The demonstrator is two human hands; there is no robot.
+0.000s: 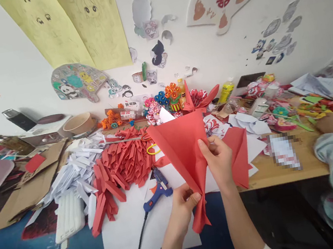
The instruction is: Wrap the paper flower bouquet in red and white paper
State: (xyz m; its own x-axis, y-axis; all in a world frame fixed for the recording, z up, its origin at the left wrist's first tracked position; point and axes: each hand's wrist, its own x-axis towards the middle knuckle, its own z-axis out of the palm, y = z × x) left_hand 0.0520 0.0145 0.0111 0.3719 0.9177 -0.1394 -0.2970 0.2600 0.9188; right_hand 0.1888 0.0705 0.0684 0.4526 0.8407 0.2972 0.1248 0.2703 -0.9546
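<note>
Sheet of red paper (177, 139) held up, right of the glue gun (160, 189). From my remote post I see left hand (185, 203) pinching its gathered lower end, right hand (218, 156) pinching its side. Gathering looks done below; top flares wide, ungathered. Folded red pieces (128, 160) heaped left of gun.

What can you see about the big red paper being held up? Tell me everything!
The red paper is plain and looks thin and crisp. Its top is wide, with a nearly straight edge. Creases run down to a narrow, pinched neck, and below that a short end flares out a little. The left grip pinches the neck, and the right grip holds the right edge higher up. It's partly in front of a white sheet, wide end uppermost in the picture.
</note>
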